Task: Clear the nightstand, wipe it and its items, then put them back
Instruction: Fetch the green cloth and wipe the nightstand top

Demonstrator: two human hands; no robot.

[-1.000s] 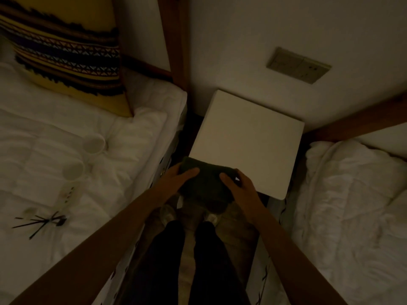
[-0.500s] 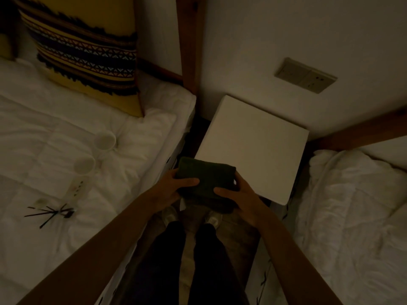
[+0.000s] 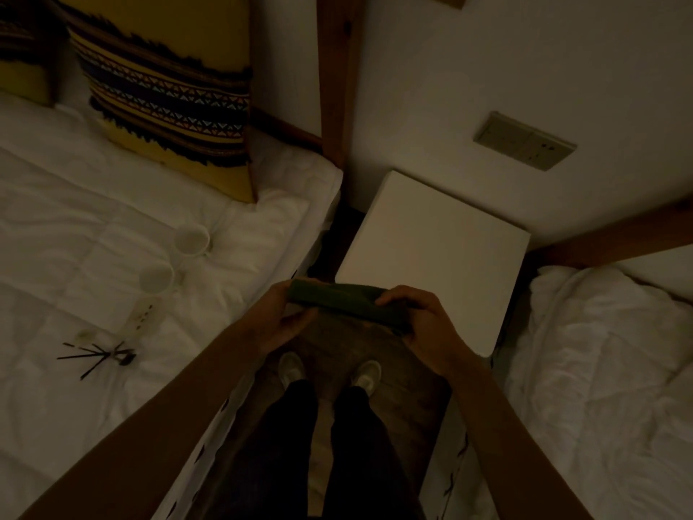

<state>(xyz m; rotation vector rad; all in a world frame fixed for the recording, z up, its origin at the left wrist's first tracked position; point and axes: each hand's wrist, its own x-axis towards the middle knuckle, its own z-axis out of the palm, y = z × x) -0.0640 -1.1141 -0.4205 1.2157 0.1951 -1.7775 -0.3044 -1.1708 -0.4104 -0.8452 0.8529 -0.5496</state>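
Nightstand (image 3: 431,257) sits bare between the 2 beds, against the wall. Your left hand (image 3: 279,320) and right hand (image 3: 423,324) both clamp a folded dark cloth (image 3: 337,300) above its near edge. 2 cups (image 3: 191,240) lie on the left bed (image 3: 75,219).

Left hand (image 3: 285,320) and right hand (image 3: 423,324) grip folded cloth (image 3: 345,302) before nightstand (image 3: 438,249).
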